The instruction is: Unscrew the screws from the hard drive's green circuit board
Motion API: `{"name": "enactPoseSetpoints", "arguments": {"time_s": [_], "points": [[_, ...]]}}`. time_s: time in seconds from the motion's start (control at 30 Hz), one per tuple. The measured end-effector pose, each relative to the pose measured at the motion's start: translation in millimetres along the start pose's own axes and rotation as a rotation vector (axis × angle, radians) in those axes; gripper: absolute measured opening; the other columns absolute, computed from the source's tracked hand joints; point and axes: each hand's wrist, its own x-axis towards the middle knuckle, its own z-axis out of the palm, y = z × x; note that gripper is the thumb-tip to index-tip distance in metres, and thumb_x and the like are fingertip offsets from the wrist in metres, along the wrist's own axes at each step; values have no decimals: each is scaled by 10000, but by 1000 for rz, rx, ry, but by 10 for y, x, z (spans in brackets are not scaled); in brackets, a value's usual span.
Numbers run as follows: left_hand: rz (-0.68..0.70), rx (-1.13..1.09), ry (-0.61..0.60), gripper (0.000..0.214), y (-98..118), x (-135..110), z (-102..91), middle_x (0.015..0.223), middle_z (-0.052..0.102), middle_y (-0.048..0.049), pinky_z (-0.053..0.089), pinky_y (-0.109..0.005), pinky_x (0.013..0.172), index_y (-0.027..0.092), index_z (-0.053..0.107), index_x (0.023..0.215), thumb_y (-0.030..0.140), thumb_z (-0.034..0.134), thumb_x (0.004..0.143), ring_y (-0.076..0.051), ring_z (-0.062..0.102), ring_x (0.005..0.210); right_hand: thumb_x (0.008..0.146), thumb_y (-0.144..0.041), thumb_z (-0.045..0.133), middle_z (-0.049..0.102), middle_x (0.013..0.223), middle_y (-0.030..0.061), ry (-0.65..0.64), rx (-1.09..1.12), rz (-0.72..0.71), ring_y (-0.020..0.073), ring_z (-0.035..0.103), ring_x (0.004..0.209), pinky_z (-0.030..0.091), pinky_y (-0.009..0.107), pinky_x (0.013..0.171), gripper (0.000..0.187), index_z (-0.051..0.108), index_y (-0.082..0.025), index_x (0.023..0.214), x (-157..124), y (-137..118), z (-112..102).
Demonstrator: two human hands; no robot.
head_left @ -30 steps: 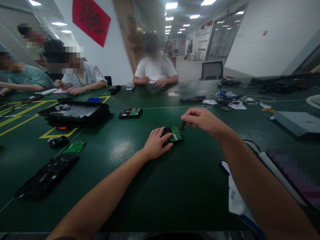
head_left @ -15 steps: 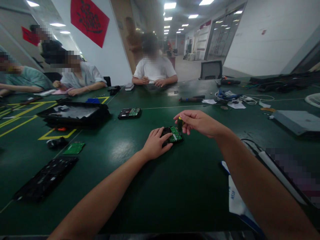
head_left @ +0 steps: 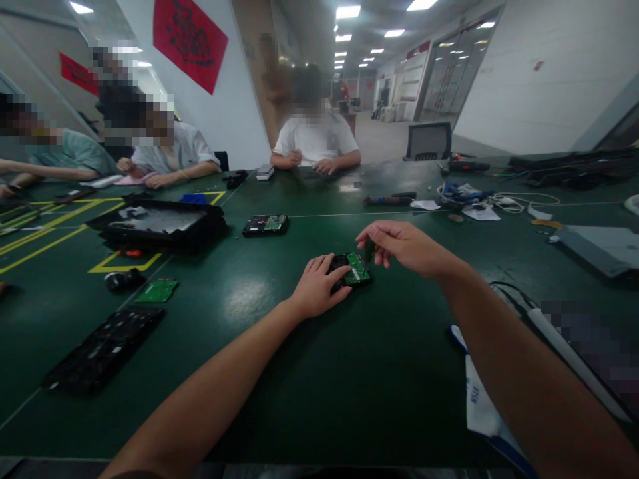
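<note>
In the head view, our left grip [head_left: 317, 286] lies over a hard drive [head_left: 356, 266] on the green table [head_left: 349, 379], fingers spread across its left part, the thumb at its near edge. The drive's green board shows just right of those fingers.

Our right grip [head_left: 407, 247], above and to the right of the drive, pinches an upright screwdriver [head_left: 370, 250] between thumb and fingers. The thin shaft points down at the board's right side; we cannot tell whether its tip touches.

Beyond our left grip and to its left, we see a second hard drive [head_left: 265, 225], and farther left a black tray [head_left: 202, 238]. A loose green circuit board [head_left: 158, 291] lies well left of our left grip, with a long black panel [head_left: 104, 349] nearer to us. A white packet [head_left: 482, 399] with blue lettering lies nearer than our right grip, beside our forearm; a grey metal case [head_left: 599, 246] stands well to its right. Beyond both grips, a person in white [head_left: 314, 140] sits at the table.
</note>
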Motion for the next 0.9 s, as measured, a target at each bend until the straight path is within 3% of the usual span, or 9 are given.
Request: {"name": "enactPoseSetpoints", "arguments": {"time_s": [0.2,0.33,0.5,0.67,0.77,0.9], "points": [[-2,-9,-6,527,5,5,-12,1601,469,-137,349,-602,1204,305,614,1483,529,621,1005,-388,405,1485,1050,-460,572,704,945,58,-80,183,75,160,703,743,614,317,687,300,691,-194,1120,0,-4,-98],[-3,-9,-1,529,11,1,-16,1598,470,-136,347,-598,1206,305,614,1482,531,622,1003,-385,404,1484,1009,-492,632,725,921,49,-71,-23,21,134,635,683,517,265,569,314,723,-198,1074,35,-43,-161],[6,2,4,528,2,-2,-4,1594,466,-154,356,-594,1198,284,619,1476,529,612,1009,-391,404,1484,914,-452,751,708,774,19,-11,-229,32,126,586,634,442,258,546,251,739,-203,879,96,-142,-189],[7,3,2,536,-3,-1,-2,1594,468,-155,352,-606,1198,287,612,1485,537,607,1011,-395,414,1475,973,-341,640,779,947,42,3,-179,13,98,549,557,440,261,519,159,732,-215,946,110,-136,-157],[4,-2,-1,533,-3,1,1,1602,465,-142,347,-605,1204,299,608,1490,533,610,1011,-386,409,1481,1021,-412,587,785,993,51,-24,-125,-12,95,556,552,439,251,495,238,730,-222,1028,95,-87,-141],[-2,-10,-4,533,3,5,6,1608,463,-137,347,-611,1204,307,603,1494,527,618,1008,-388,401,1488,1042,-496,564,765,1007,74,-47,-61,9,112,628,620,492,244,516,344,734,-200,997,51,-76,-140]]}}
